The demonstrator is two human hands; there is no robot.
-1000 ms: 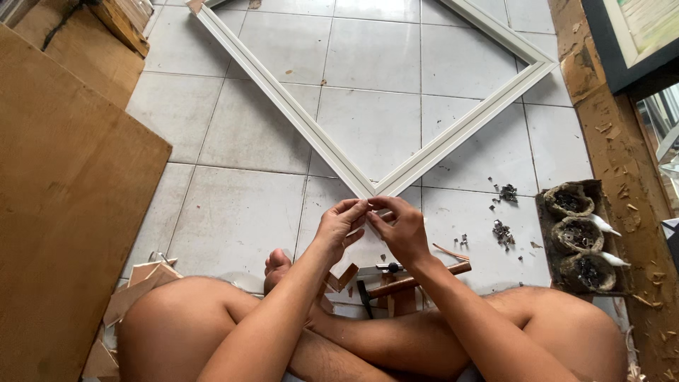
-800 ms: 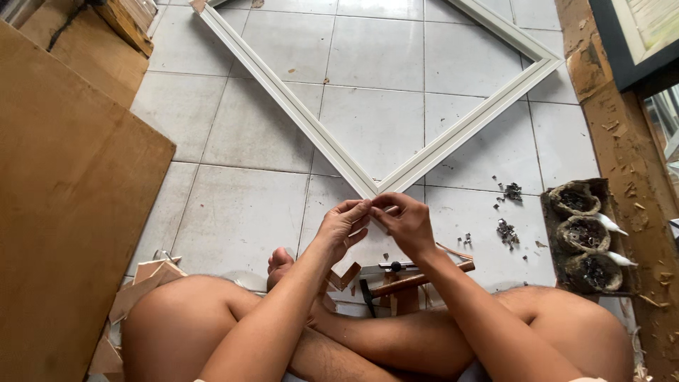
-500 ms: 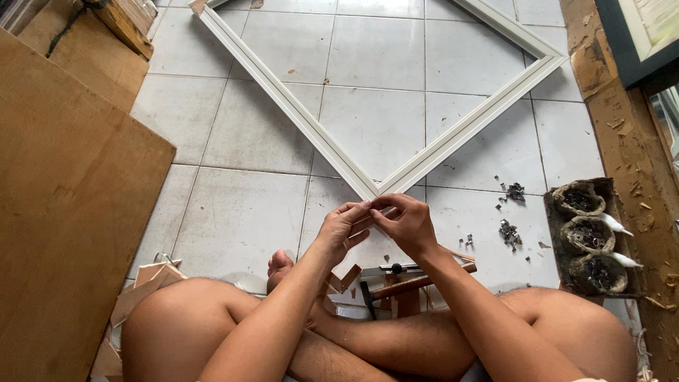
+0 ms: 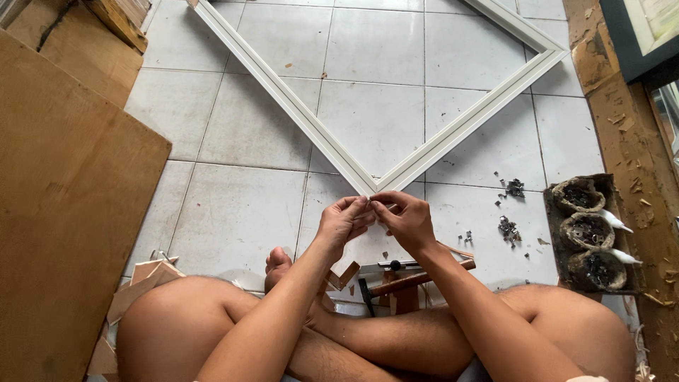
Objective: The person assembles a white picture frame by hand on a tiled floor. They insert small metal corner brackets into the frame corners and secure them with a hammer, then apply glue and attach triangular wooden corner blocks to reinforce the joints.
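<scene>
- Left hand [image 4: 342, 225]: fingers curled in narrow, tips pinched together against the tips of the other hand; whatever sits between them is too small to make out.
- Right hand [image 4: 407, 221]: fingers bent likewise, thumb and forefinger closed to a narrow pinch that meets the left fingertips; the held item cannot be told.
- White frame [image 4: 297, 113]: a large, flat, moulded frame of pale strips lying on the floor; its near mitred corner points at the fingertips and lies just beyond them, touching or nearly so, while its two arms spread away to the upper left and upper right.
- Hammer [image 4: 414, 280]: wooden handle and dark head, lying just below the wrists, between the person's crossed legs and the hands.
- Wood offcuts [image 4: 344, 274]: small brown scraps directly under the left wrist.
- Metal fasteners [image 4: 507, 226]: small dark heaps scattered on the tiles to the right of the right hand.
- Tray [image 4: 553, 233]: dark, holding three round cups of dark small parts, farther right of the fasteners.
- Brown board [image 4: 64, 205]: large sheet well to the left of the left hand.
- Tiled floor [image 4: 233, 212]: pale square tiles under everything.
</scene>
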